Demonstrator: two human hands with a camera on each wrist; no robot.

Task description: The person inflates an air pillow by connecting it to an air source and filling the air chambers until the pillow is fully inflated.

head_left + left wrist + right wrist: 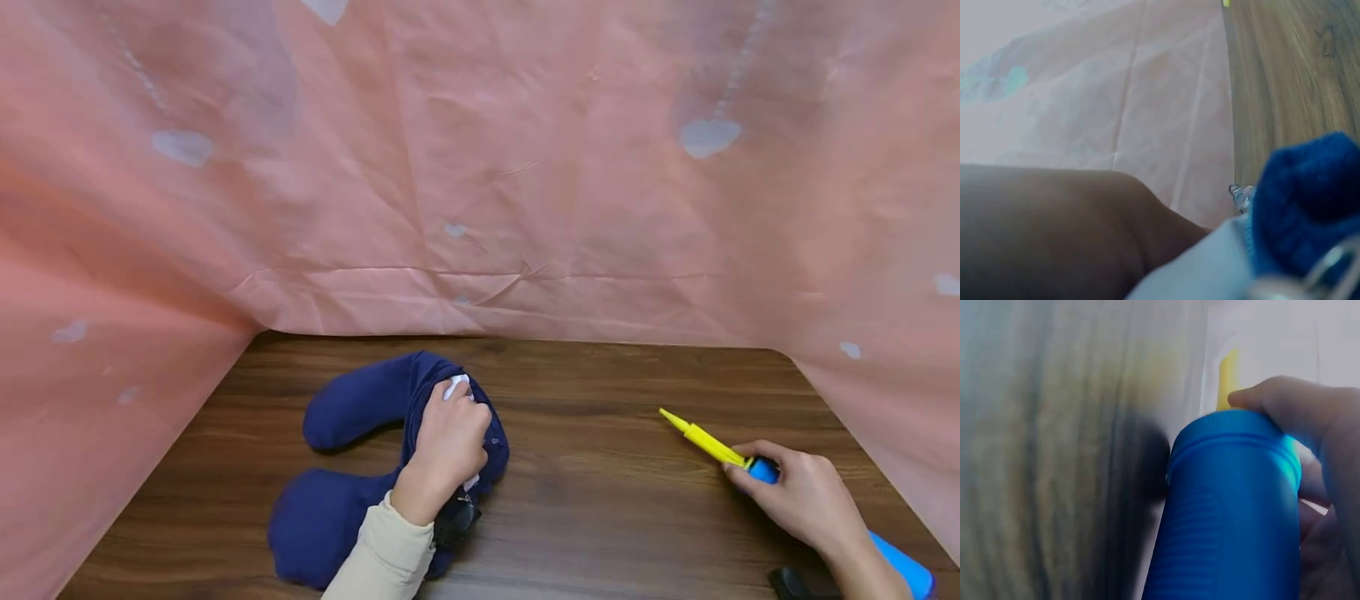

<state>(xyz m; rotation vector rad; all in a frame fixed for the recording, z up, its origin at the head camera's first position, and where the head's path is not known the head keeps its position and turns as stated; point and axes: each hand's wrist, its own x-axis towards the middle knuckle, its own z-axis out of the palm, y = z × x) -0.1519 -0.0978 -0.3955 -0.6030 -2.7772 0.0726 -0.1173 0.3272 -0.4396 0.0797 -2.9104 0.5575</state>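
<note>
A navy U-shaped neck pillow point(322, 521) lies on the table, its cloth cover bunched near the bend. White inner material point(457, 384) shows through an opening in the cover. My left hand point(450, 433) lies over this opening, its fingers curled on the pillow there. In the left wrist view a small clear valve point(1243, 198) sticks out beside the blue cover point(1297, 212). Over at the right, my right hand point(813, 496) grips a blue hand pump point(1229, 506). The pump's yellow nozzle point(708, 442) points up and left, toward the table's far side.
The dark wooden table point(592, 467) is enclosed by a pink curtain point(487, 167) with pale hearts, at the back and both sides. Black wrist-worn devices point(456, 523) show under the arms. A metal zipper pull point(1329, 265) appears close up in the left wrist view.
</note>
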